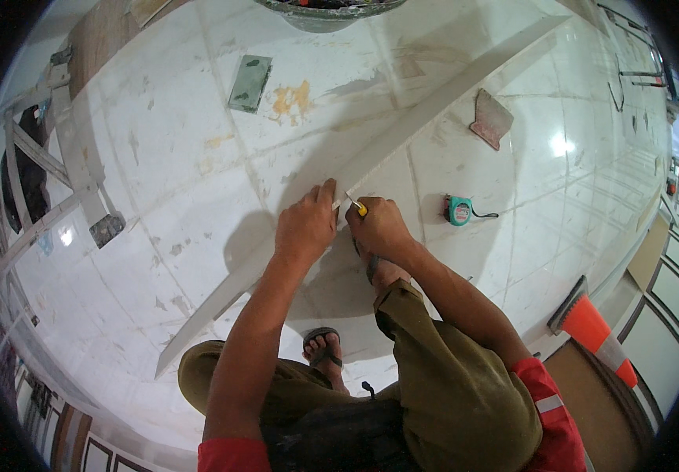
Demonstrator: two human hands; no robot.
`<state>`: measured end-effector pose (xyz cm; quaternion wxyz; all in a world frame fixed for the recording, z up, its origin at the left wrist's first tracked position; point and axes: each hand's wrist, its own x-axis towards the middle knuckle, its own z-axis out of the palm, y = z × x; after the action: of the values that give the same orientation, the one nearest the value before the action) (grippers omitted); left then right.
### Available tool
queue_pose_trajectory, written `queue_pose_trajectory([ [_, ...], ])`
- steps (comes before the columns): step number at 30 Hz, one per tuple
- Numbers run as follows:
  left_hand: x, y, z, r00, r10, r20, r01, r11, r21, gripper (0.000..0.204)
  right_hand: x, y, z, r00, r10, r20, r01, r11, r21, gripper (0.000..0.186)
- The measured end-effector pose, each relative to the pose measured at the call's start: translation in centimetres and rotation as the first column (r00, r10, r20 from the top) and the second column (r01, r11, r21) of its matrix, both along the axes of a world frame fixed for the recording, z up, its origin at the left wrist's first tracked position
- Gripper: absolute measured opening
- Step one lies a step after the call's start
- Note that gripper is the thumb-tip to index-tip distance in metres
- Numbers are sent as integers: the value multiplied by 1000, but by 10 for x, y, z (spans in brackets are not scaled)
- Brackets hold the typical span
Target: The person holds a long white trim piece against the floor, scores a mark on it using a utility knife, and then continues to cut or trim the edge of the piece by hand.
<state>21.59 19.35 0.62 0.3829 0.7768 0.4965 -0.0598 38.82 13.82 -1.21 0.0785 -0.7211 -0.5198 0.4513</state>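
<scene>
A long white strip of board (434, 102) lies slantwise across the tiled floor, from the lower left to the upper right. My left hand (306, 224) presses flat on the strip near its middle, fingers together. Right beside it, my right hand (379, 224) is closed on a small yellow-handled knife (357, 206), whose tip touches the strip's edge. I squat over the strip, and my sandalled right foot rests just behind my right hand.
A teal tape measure (458, 210) lies to the right of my hands. A reddish scraper (491, 118) and a green-grey trowel (250, 82) lie farther off. A bucket rim (327, 16) shows at the top, a ladder (72, 181) at left, an orange cone (595, 326) at lower right.
</scene>
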Motion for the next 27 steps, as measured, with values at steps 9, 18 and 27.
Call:
queue_pose_trajectory([
  [9, 4, -28, -24, 1000, -15, -13, 18, 965, 261, 49, 2, -16, 5, 999, -39, -1, 39, 999, -29, 25],
  [18, 6, -17, -11, 1000, -4, -8, 5, 990, 142, 49, 1, -15, 17, 998, -55, 1, 55, 995, -80, 34],
  [27, 5, -22, -17, 999, -23, -41, 30, 982, 185, 50, 19, -26, 66, 989, -101, -108, 85, 986, -144, 39],
])
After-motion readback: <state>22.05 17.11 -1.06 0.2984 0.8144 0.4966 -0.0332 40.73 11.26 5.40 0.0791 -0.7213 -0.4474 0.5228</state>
